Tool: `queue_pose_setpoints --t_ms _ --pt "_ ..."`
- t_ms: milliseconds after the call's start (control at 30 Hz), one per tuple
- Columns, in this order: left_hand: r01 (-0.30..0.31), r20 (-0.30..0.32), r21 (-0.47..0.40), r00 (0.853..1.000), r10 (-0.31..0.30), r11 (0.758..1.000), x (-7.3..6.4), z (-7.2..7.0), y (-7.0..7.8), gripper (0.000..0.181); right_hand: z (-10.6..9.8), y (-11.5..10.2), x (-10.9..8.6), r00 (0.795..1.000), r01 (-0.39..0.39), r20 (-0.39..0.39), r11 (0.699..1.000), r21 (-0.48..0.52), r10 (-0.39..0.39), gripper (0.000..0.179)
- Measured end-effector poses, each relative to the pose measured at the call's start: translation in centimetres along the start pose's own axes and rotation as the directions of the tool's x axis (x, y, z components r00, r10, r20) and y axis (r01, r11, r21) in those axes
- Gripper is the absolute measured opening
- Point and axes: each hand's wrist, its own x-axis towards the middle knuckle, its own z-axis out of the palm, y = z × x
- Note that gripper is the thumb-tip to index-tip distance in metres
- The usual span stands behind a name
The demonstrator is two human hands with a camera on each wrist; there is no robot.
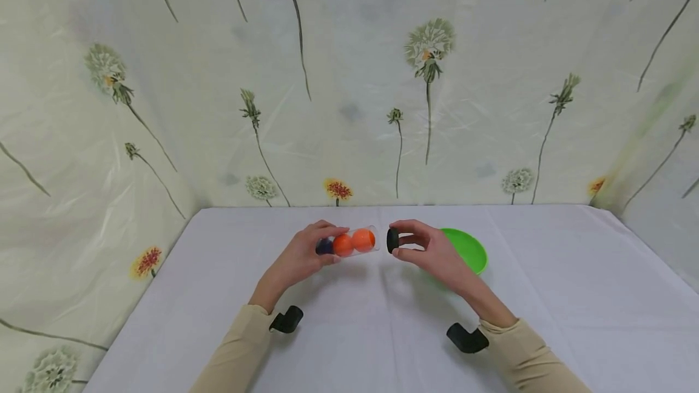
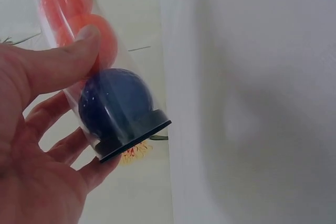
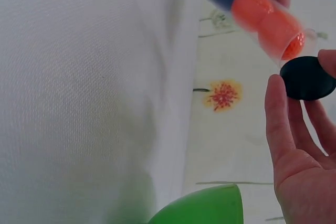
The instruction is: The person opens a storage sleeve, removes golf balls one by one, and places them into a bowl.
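Note:
My left hand (image 1: 303,251) grips a clear plastic tube (image 2: 122,48) with the thumb along one side and the fingers beneath. Inside the tube sit a dark blue ball (image 2: 115,103) and two orange balls (image 3: 278,27) in a row. A black base (image 2: 135,134) closes the end by the blue ball. The other end is uncapped and points right. Between thumb and fingers, my right hand (image 1: 437,255) pinches a round black cap (image 3: 308,78) on edge. In the head view a small gap separates the cap from the tube's open end.
A bright green bowl (image 1: 469,248) stands on the white-covered table (image 1: 573,284), partly behind the right hand. Floral sheeting (image 1: 349,77) rises along the table's back and sides. Black wrist mounts (image 1: 468,339) stick out from both sleeves.

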Motion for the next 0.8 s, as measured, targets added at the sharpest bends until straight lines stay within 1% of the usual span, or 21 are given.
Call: queue_pose_setpoints --t_ms 200,400,533,733,800 --pt "0.005 -0.008 -0.037 1.000 -0.006 0.999 -0.1 -0.3 -0.1 0.055 -0.2 0.3 -0.2 1.000 -0.009 -0.004 1.000 0.008 0.009 0.049" --pt "0.047 -0.010 -0.078 0.999 -0.048 0.996 -0.2 -0.5 -0.3 0.053 -0.2 0.5 -0.2 1.000 -0.014 -0.003 1.000 0.010 0.014 0.047" --pt "0.051 -0.015 -0.115 0.998 -0.053 0.992 -0.3 -0.7 -0.5 0.053 -0.2 0.4 -0.1 1.000 -0.028 0.001 1.000 0.014 0.028 0.047" --pt "0.078 -0.013 -0.124 0.997 -0.081 0.989 -0.3 -1.0 -1.0 0.052 0.0 0.7 0.3 0.998 -0.050 0.025 0.999 -0.018 0.051 0.044" --pt "0.074 -0.017 -0.123 0.997 -0.077 0.990 -0.3 -1.1 -1.1 0.052 0.0 0.8 0.4 0.997 -0.066 0.035 0.997 -0.036 0.068 0.043"
